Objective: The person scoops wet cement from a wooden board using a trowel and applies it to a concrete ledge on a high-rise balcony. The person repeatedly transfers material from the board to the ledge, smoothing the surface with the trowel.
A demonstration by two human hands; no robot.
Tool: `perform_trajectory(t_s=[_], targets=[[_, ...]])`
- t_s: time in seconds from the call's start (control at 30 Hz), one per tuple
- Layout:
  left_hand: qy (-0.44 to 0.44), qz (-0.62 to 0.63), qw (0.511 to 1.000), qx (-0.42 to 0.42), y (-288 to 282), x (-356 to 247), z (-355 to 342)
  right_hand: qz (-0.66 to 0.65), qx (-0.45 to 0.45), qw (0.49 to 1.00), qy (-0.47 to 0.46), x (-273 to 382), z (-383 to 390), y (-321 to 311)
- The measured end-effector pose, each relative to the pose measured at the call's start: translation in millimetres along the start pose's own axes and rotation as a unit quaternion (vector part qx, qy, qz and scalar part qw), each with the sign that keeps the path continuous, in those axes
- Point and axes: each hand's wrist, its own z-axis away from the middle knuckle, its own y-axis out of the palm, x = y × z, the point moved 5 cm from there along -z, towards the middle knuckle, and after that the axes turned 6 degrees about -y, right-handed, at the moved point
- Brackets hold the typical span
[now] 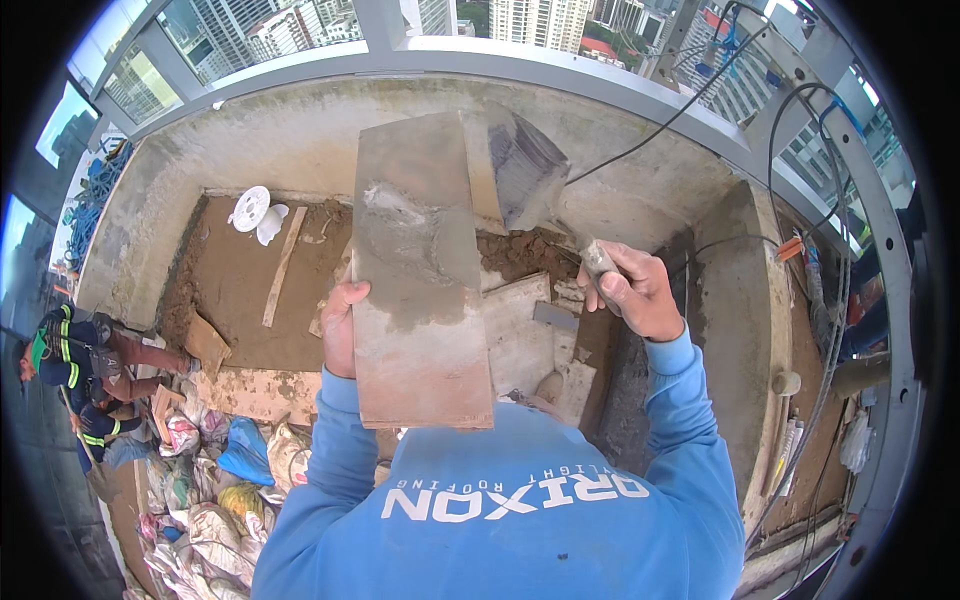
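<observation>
My left hand [342,325] grips the left edge of a long rectangular board [425,370], its thumb on top and its other fingers mostly hidden. Wet grey mortar [415,235] coats the far part of the board, with a thicker lump in the middle; the near part is barer and brownish. My right hand [640,290] is closed round the mortar-stained handle of a trowel [530,170]. Its broad grey blade points away from me, up beside the board's far right edge, smeared and slightly blurred. Both forearms are in blue sleeves.
A low concrete wall [300,130] curves round a muddy pit, below a metal window frame. A white spool [250,208] and a wooden strip [285,265] lie in the pit. Sacks [215,530] pile at lower left near co-workers [90,365]. Cables [840,250] hang at right.
</observation>
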Motion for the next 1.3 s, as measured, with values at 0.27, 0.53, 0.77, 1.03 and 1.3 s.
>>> perform_trajectory(t_s=[0.27,0.53,0.77,1.03,1.3], targets=[[-0.045,-0.013,0.999,-0.005,-9,19,-2,-0.174,0.129,0.960,0.177,-42,-7,9],[-0.062,0.024,0.997,-0.049,-48,25,-12,-0.039,0.103,0.951,0.288,-117,96,-30],[0.039,-0.117,0.986,-0.117,-33,11,-40,-0.151,-0.347,0.884,0.274,-137,194,-87],[-0.007,-0.029,0.994,-0.106,-1,132,-147,-0.073,-0.382,0.851,0.354,-149,261,-191],[-0.150,0.010,0.987,-0.063,40,234,-213,0.066,-0.377,0.850,0.363,-158,224,-262]])
